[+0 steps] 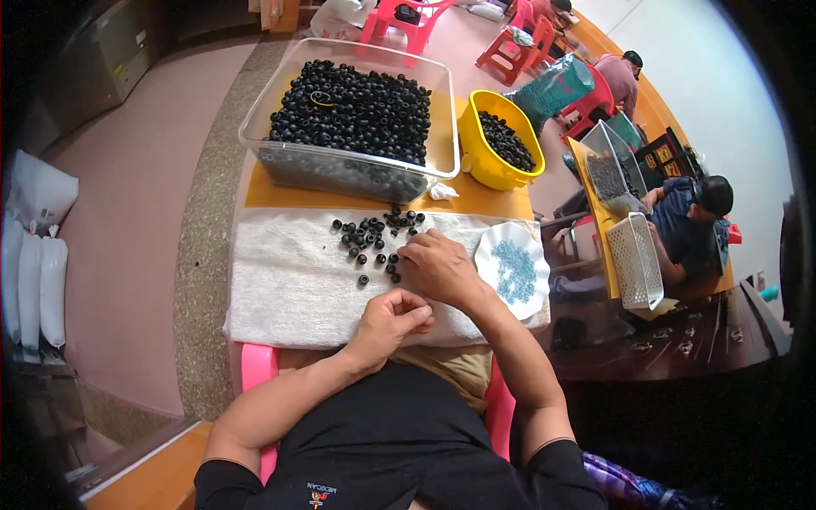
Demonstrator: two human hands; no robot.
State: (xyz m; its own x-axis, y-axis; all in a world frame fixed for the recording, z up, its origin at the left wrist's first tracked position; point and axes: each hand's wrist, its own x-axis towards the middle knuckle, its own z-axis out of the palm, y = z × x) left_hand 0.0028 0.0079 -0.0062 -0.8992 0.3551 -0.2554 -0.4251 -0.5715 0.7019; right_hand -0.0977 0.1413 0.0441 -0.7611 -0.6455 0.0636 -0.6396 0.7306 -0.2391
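Note:
Loose black beads (pixel 363 239), round with holes, lie scattered on a white cloth (pixel 280 289) in front of me. My right hand (pixel 442 265) reaches over their right side, its fingers bent and drawn together. Its fingertips are down beside a few beads; what they hold, if anything, is hidden. Nearer to me, my left hand (pixel 389 327) is closed in a pinch, thumb against forefinger, and anything between them is too small to make out. Right of my right hand sits a white scalloped plate (pixel 483 260) bearing small pale blue clear pieces (pixel 515 270).
A big clear plastic bin (pixel 340 157) of black beads stands behind the cloth, beside a yellow tub (pixel 486 168) of more beads. A crumpled white tissue (pixel 443 192) lies between. At right, a person (pixel 693 212) sits by a table with a white basket (pixel 635 259).

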